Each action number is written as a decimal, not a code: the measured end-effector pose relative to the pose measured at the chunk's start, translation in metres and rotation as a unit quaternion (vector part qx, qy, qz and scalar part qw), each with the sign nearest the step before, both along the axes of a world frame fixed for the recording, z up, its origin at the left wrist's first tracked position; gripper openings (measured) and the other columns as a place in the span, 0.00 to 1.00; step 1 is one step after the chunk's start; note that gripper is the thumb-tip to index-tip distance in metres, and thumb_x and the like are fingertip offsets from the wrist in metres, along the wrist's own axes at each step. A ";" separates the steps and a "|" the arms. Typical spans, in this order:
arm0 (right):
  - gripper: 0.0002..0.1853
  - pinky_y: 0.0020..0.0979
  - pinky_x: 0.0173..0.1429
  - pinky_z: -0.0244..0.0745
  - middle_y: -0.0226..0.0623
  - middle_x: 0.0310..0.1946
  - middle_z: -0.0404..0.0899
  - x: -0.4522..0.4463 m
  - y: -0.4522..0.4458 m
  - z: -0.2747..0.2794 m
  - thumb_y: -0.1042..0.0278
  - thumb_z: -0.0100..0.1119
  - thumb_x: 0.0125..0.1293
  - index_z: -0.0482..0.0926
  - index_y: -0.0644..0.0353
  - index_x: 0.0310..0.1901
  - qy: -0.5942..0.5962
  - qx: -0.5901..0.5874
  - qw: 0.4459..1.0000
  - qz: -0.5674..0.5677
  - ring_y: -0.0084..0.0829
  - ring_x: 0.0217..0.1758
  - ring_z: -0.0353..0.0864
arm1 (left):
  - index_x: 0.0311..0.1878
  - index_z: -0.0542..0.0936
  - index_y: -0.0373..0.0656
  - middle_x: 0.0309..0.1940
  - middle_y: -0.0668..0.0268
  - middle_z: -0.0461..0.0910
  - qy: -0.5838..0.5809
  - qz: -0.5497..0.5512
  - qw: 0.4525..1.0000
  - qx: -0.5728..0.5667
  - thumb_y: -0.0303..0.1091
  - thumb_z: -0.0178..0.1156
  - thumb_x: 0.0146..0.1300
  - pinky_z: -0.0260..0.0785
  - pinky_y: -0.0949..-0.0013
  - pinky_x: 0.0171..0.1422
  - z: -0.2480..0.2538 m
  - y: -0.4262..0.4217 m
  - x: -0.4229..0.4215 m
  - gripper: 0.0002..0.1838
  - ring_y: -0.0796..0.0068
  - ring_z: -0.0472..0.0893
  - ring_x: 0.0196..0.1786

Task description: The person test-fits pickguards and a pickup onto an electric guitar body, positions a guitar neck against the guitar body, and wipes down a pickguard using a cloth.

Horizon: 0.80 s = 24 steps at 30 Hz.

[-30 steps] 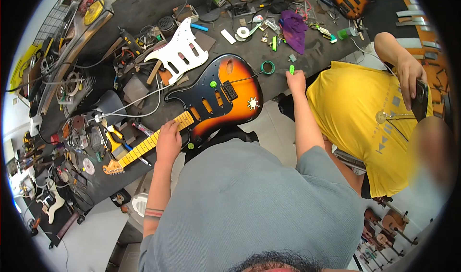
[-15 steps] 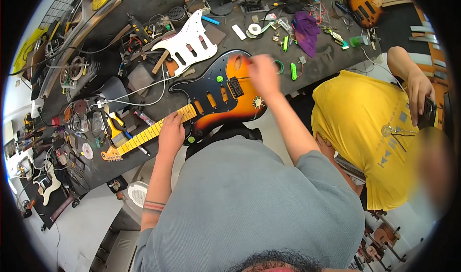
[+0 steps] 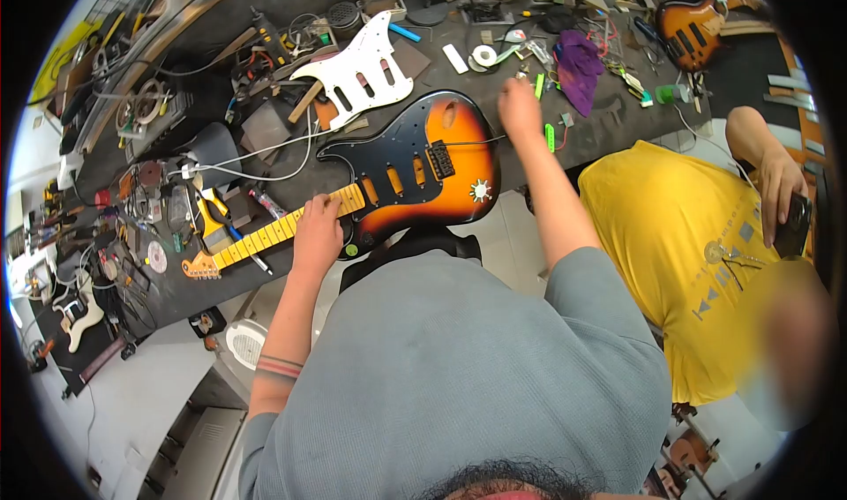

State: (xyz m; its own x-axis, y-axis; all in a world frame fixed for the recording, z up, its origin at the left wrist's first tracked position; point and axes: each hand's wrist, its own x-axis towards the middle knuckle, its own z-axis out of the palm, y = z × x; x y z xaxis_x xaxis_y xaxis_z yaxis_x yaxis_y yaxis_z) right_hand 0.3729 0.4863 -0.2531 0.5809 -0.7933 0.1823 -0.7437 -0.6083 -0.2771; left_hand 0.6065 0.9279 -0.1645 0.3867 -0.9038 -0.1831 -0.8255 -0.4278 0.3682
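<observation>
A sunburst electric guitar (image 3: 472,160) with a black pickguard lies face up across the bench edge, its neck pointing left. My left hand (image 3: 319,231) holds the neck near the body, with its fingers over the fretboard. Beyond the guitar's right end, my right hand (image 3: 520,107) is over the bench with its fingers drawn together; whatever they hold is hidden. A bright green device (image 3: 550,136) with a red wire lies just right of that hand. One green disc (image 3: 351,250) shows at the guitar's lower edge.
Behind the guitar lies a white pickguard (image 3: 360,72). A purple cloth (image 3: 579,72) and a tape roll (image 3: 483,55) are farther right. Pliers (image 3: 212,222) and a white cable (image 3: 265,177) are at left. A person in yellow (image 3: 675,244) sits at right, holding a phone (image 3: 792,226).
My right hand put down the green device, passed over the guitar body and is now back over the bench. The green disc on the black pickguard is gone from view. My left hand stays on the neck.
</observation>
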 end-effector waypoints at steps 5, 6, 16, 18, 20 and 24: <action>0.09 0.54 0.55 0.84 0.55 0.49 0.83 -0.019 -0.023 -0.014 0.75 0.61 0.67 0.83 0.64 0.48 0.033 -0.060 0.998 0.007 0.57 0.53 0.86 | 0.62 0.82 0.37 0.59 0.55 0.79 0.001 0.009 1.000 -0.002 0.21 0.65 0.64 0.76 0.50 0.66 -0.004 -0.002 0.002 0.21 0.49 0.79 0.62; 0.10 0.54 0.54 0.84 0.55 0.48 0.83 -0.009 -0.008 0.005 0.75 0.60 0.68 0.84 0.64 0.49 0.030 -0.054 0.998 0.027 0.55 0.52 0.86 | 0.62 0.82 0.38 0.59 0.55 0.79 -0.006 0.010 1.000 -0.001 0.21 0.65 0.64 0.76 0.50 0.66 -0.003 -0.001 0.003 0.21 0.50 0.79 0.63; 0.22 0.54 0.57 0.86 0.55 0.43 0.92 0.071 0.200 0.054 0.49 0.70 0.72 0.90 0.64 0.46 0.152 0.343 0.925 0.068 0.56 0.50 0.92 | 0.64 0.78 0.46 0.65 0.63 0.79 -0.018 -0.005 1.000 -0.021 0.22 0.69 0.59 0.69 0.50 0.70 -0.010 -0.001 0.008 0.28 0.56 0.77 0.68; 0.20 0.52 0.57 0.87 0.53 0.42 0.92 0.072 0.204 0.049 0.50 0.71 0.71 0.91 0.64 0.44 0.129 0.332 0.933 0.041 0.54 0.49 0.93 | 0.64 0.77 0.47 0.65 0.64 0.79 -0.024 -0.016 1.000 -0.012 0.22 0.69 0.57 0.68 0.50 0.70 -0.014 0.001 0.010 0.29 0.57 0.78 0.68; 0.19 0.51 0.57 0.87 0.51 0.41 0.92 0.074 0.205 0.049 0.51 0.71 0.70 0.91 0.64 0.43 0.145 0.291 0.944 0.058 0.53 0.48 0.93 | 0.64 0.77 0.47 0.64 0.64 0.80 -0.039 -0.027 0.999 -0.004 0.22 0.69 0.57 0.68 0.51 0.69 -0.026 0.002 0.013 0.30 0.59 0.78 0.68; 0.18 0.48 0.55 0.88 0.50 0.38 0.92 0.074 0.206 0.062 0.53 0.71 0.70 0.89 0.63 0.41 0.139 0.235 0.960 0.065 0.50 0.45 0.94 | 0.65 0.78 0.48 0.63 0.65 0.81 -0.032 -0.046 0.998 -0.018 0.23 0.69 0.59 0.68 0.50 0.68 -0.020 0.002 0.017 0.29 0.60 0.79 0.66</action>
State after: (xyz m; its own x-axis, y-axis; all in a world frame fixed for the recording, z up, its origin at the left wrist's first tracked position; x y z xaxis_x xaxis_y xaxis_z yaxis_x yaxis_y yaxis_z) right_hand 0.4470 0.6924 -0.1914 0.6548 -0.6677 -0.3542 -0.7550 -0.5569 -0.3460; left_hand 0.6236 0.9294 -0.1844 0.3120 -0.9416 -0.1265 -0.8832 -0.3365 0.3267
